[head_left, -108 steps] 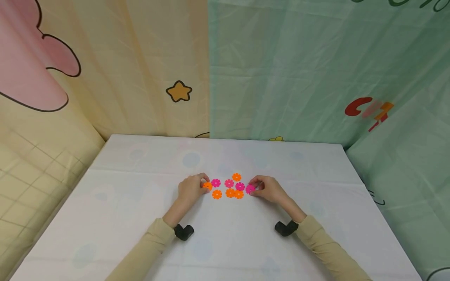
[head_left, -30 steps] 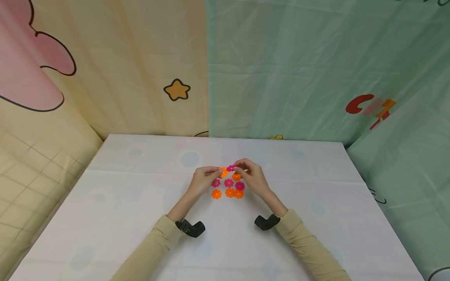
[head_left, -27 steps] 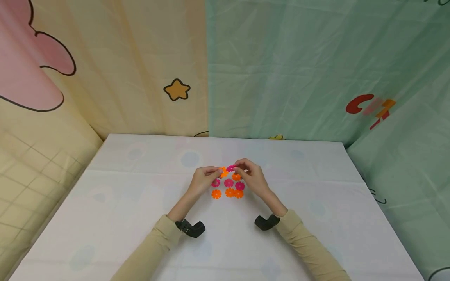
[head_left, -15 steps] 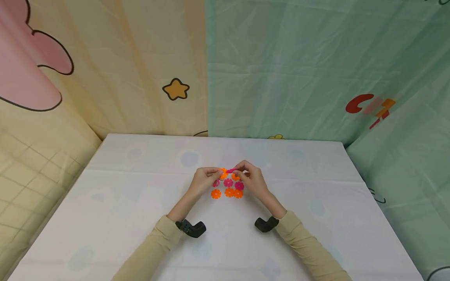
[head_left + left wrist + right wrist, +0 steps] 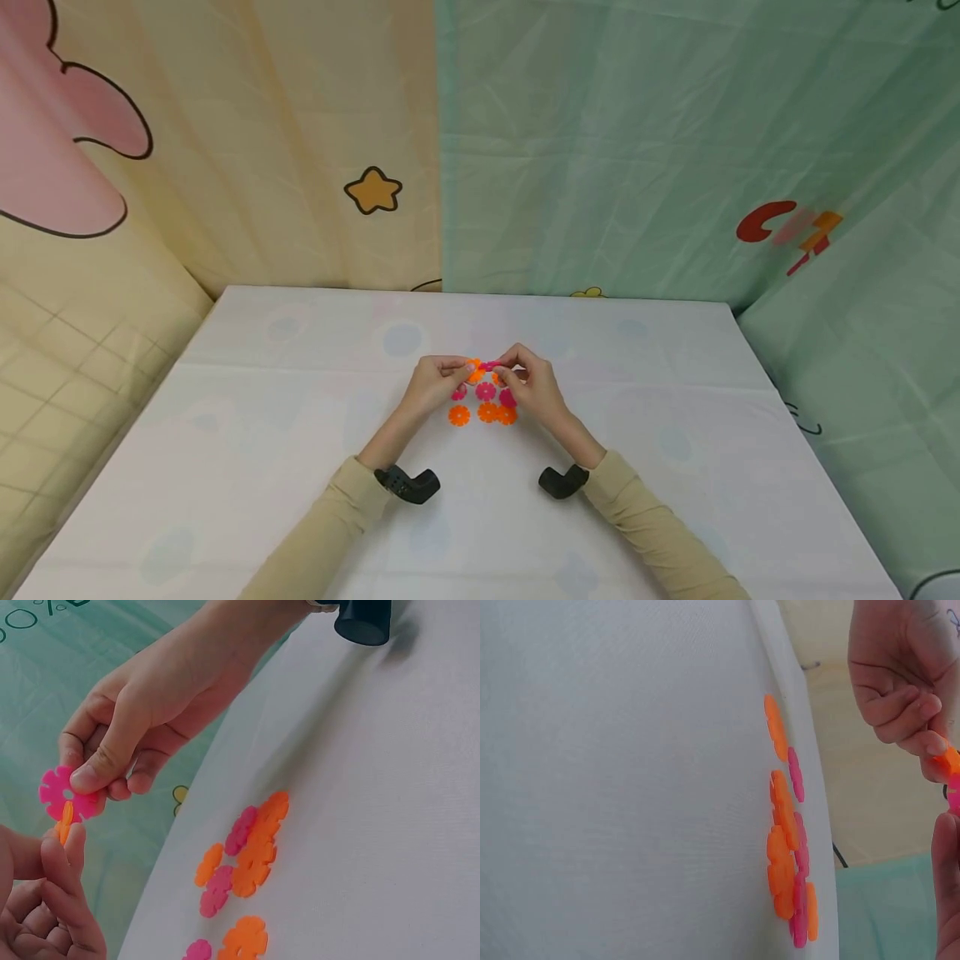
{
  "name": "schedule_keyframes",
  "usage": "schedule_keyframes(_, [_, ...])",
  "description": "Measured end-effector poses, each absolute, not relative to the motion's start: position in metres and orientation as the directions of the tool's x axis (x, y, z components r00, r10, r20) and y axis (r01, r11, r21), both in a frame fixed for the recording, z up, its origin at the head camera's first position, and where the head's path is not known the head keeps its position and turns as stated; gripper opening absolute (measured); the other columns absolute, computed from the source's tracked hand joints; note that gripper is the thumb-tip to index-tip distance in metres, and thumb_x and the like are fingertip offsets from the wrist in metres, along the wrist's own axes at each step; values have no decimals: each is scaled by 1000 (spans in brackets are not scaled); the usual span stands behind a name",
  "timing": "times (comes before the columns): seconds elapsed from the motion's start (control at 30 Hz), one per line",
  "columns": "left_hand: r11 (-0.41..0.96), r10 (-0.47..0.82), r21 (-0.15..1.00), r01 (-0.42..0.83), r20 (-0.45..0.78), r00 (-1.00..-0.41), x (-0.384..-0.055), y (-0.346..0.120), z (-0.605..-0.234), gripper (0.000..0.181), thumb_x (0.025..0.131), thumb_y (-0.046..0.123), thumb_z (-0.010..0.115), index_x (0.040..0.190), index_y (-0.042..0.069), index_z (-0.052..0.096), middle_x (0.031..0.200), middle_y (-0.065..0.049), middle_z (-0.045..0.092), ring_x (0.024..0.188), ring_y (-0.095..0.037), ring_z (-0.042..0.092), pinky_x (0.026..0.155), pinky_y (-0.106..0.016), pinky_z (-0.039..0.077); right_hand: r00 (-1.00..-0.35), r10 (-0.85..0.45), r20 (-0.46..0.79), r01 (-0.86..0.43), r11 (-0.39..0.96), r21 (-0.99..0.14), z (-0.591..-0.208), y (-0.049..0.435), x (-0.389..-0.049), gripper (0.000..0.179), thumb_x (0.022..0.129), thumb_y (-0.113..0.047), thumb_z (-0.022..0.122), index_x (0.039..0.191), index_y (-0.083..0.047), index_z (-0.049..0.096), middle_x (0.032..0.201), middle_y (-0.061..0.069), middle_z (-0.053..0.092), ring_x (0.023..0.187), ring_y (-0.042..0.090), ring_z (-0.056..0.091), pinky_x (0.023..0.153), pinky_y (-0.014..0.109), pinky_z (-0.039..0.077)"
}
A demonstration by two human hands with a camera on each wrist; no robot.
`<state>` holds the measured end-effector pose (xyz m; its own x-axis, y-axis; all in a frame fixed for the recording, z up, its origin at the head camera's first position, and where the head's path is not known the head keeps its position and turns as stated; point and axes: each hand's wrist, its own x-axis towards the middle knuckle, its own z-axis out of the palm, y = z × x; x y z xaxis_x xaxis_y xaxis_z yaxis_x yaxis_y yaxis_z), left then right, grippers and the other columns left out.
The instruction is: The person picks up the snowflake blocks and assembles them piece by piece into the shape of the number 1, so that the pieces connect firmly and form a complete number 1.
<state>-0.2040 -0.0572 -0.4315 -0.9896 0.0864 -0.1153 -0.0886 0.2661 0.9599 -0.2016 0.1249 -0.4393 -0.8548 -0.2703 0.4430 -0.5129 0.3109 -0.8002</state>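
Note:
My left hand pinches an orange flower-shaped notched disc between thumb and fingers. Opposite it, my right hand pinches a pink notched disc of the same shape. Both discs are held up above the tabletop, set crosswise, with the orange edge right at a notch of the pink one in the left wrist view. Below the hands lie more such discs: a pink one in the middle, an orange one at near left, and several others, some overlapping. My right fingers partly cover an orange disc.
A white cloth with faint pale spots covers the table. Printed curtains, yellow on the left and green on the right, hang behind it. A black wrist camera sits on my left wrist, another on my right.
Both hands have lifted their discs from either side of the group and brought them together above it. Lately the pink disc has turned edge-on in the head view and moved slightly toward the orange one.

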Motion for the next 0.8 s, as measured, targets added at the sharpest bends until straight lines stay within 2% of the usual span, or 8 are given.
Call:
schedule_keyframes(0.1, [275, 86, 958, -81, -108, -990, -204, -58, -432, 24, 92, 11, 64, 107, -7, 69, 91, -25, 71, 76, -35, 66, 65, -30, 56, -872, -265, 413, -482, 312, -819, -451, 127, -209, 8, 88, 1, 64, 92, 3, 58, 84, 18, 65, 68, 36, 62, 67, 33, 59])
schedule_keyframes(0.27, [257, 82, 963, -85, -109, -991, -203, -59, -434, 26, 91, 10, 65, 109, -7, 68, 95, -22, 72, 76, -33, 69, 71, -38, 58, -875, -284, 393, -471, 305, -828, -455, 131, -214, 9, 89, -7, 66, 92, 0, 60, 86, 15, 66, 72, 34, 64, 64, 23, 56])
schedule_keyframes(0.37, [253, 86, 964, -79, -103, -991, -203, -60, -435, 26, 91, 11, 65, 110, -7, 68, 94, -22, 72, 73, -31, 68, 69, -34, 58, -881, -283, 380, -461, 326, -825, -456, 133, -215, 11, 89, -11, 67, 92, -2, 63, 87, 12, 68, 74, 29, 65, 63, 20, 54])
schedule_keyframes(0.57, [266, 99, 960, -86, -116, -988, -203, -62, -436, 27, 93, 16, 63, 112, -3, 68, 92, -17, 72, 71, -27, 65, 64, -25, 55, -907, -262, 331, -413, 392, -822, -455, 135, -215, 11, 89, -16, 69, 94, -7, 67, 87, 6, 69, 76, 13, 61, 63, 21, 52])
schedule_keyframes(0.8, [315, 128, 949, -19, -62, -990, -201, -64, -437, 27, 92, 17, 64, 115, 3, 68, 97, -14, 71, 77, -30, 65, 62, -22, 52, -921, -240, 307, -383, 413, -826, -452, 135, -215, 13, 88, -16, 69, 97, -7, 69, 88, 7, 70, 77, 15, 60, 63, 20, 51])
